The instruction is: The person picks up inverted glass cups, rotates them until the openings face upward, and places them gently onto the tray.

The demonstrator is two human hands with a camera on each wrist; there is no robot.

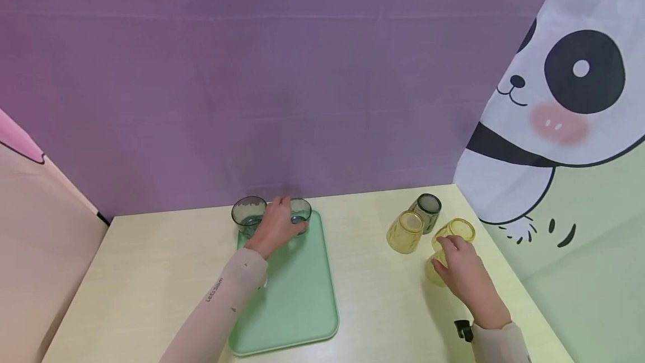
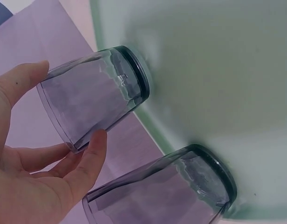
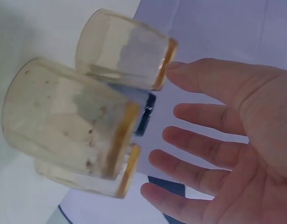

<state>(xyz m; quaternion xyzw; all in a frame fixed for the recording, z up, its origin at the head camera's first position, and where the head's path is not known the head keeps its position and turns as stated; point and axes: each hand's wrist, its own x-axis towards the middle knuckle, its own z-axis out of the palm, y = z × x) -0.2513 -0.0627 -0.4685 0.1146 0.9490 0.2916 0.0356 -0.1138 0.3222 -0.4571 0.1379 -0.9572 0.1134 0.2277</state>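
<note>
On the green tray [image 1: 297, 307], two dark grey-tinted glasses stand upright at the far end. My left hand [image 1: 276, 227] holds the right-hand glass [image 2: 99, 88] near its rim, thumb on one side and fingers on the other. Beside it is the other grey glass [image 1: 248, 214], apart from the hand. My right hand [image 1: 468, 276] is over the front yellow glass [image 3: 64, 116], its fingers spread and extended; in the right wrist view it holds nothing. Two more yellow glasses, one at the left [image 1: 405, 232] and one at the right [image 1: 466, 230], stand upside down nearby.
Behind the yellow glasses, an inverted grey glass [image 1: 428, 209] stands near the table's back right corner. A purple cloth [image 1: 282, 99] hangs along the table's back edge. Panda-printed fabric [image 1: 564, 128] borders the right side. The pale table [image 1: 146, 279] extends left of the tray.
</note>
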